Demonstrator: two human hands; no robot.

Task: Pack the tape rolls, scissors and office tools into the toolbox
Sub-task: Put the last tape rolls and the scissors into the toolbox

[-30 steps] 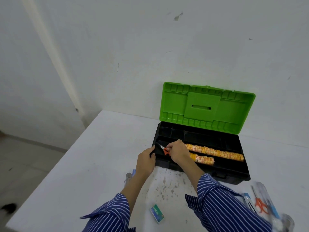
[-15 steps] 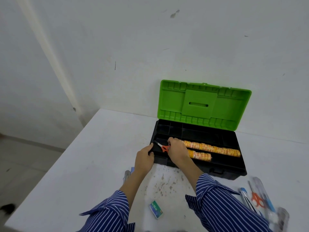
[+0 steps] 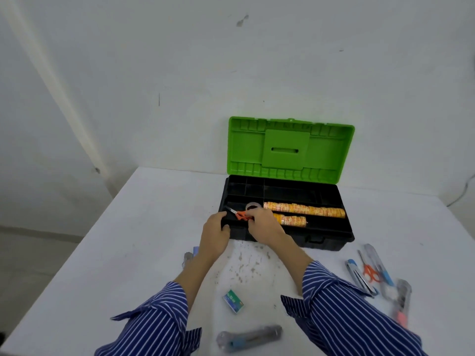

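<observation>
A black toolbox point(image 3: 331, 240) with its green lid point(image 3: 290, 150) raised stands on the white table. Two rows of orange tape rolls point(image 3: 305, 209) lie in its tray, and a clear tape roll point(image 3: 253, 206) sits at their left end. My right hand point(image 3: 262, 223) holds small orange-handled scissors point(image 3: 237, 214) inside the tray's front left compartment. My left hand point(image 3: 215, 233) grips the toolbox's front left corner. More orange scissors point(image 3: 369, 270) lie among cutters point(image 3: 380, 268) at the right.
A small green box point(image 3: 233, 301) lies on the table between my forearms. A clear-bodied tool point(image 3: 249, 337) lies near the front edge. Another small item point(image 3: 190, 255) peeks out left of my left wrist. The table's left edge drops to the floor.
The view has shifted slightly. My right hand has drawn back a little toward the tray's front, uncovering a clear tape roll. My left hand keeps its hold on the corner.
</observation>
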